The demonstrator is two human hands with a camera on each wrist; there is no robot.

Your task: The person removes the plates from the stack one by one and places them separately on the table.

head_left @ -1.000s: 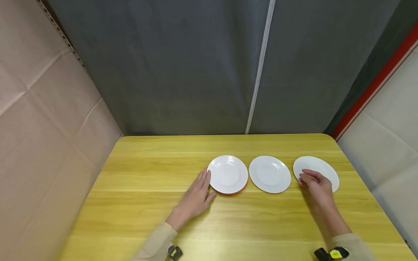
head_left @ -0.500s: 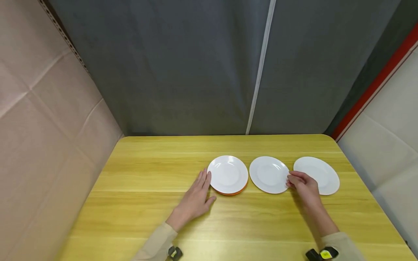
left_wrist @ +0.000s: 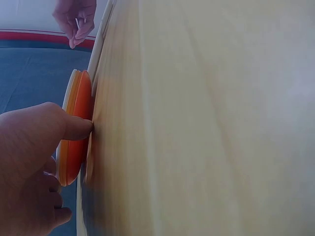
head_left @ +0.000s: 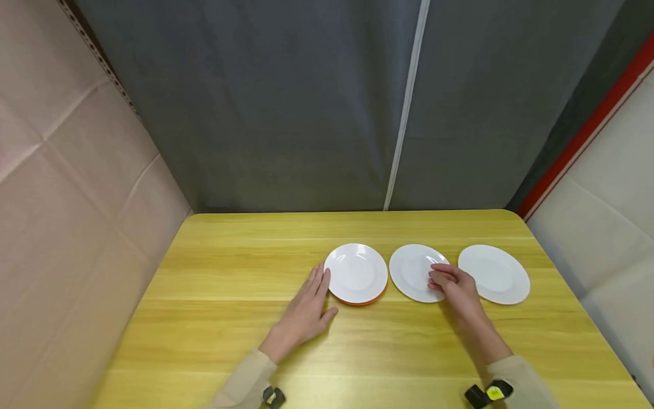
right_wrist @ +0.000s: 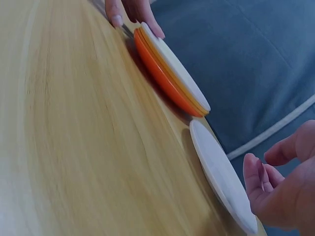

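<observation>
A small stack of plates (head_left: 356,274) sits mid-table, a white one on top and orange ones (right_wrist: 162,78) beneath it. My left hand (head_left: 301,315) rests against the stack's left rim with fingers extended and thumb at the near edge. To the right lies a white plate (head_left: 413,278). Above its right side hovers my right hand (head_left: 462,295), fingers loosely bent, with nothing seen between thumb and fingertips (right_wrist: 253,172). Another white plate (head_left: 494,275) lies at the far right, its left edge close behind the right hand.
The wooden table (head_left: 214,267) ends in a straight back edge before a dark grey curtain (head_left: 286,113). Pale cloth walls (head_left: 92,199) flank the table, and a red strip (head_left: 587,125) runs down the right one.
My right hand has moved left, from the far-right plate across the gap to over the middle white plate. The left hand and all the plates stay about where they were.
</observation>
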